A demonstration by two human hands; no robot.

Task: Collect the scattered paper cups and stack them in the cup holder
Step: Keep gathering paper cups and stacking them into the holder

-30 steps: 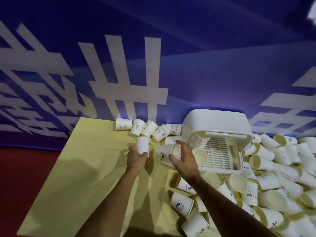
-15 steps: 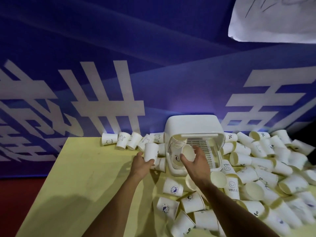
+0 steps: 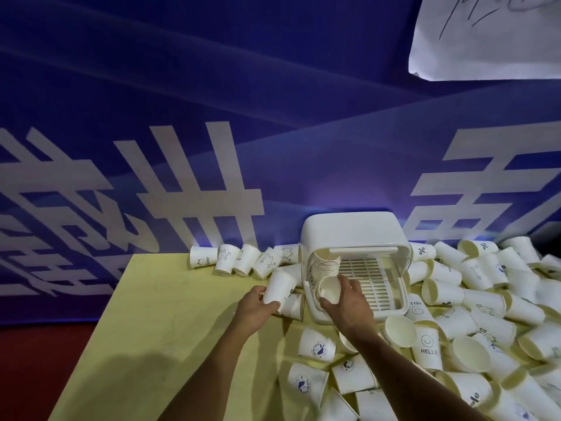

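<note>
Cups (image 3: 485,302) litter the yellow surface (image 3: 170,314) at three o'clock of the white cup holder (image 3: 349,229). The right hand (image 3: 347,309) grips a cup (image 3: 329,290) at the stack (image 3: 324,265) inside; the left hand (image 3: 255,308) clasps another cup (image 3: 279,287) at nine o'clock.

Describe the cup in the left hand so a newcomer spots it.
Find the white plastic cup holder on the yellow table. Left of its open front is a white paper cup. Unlike the loose cups around it, the left hand grips it.

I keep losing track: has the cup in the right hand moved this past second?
Yes: the cup in the right hand went from left of the cup holder to inside it.
</note>
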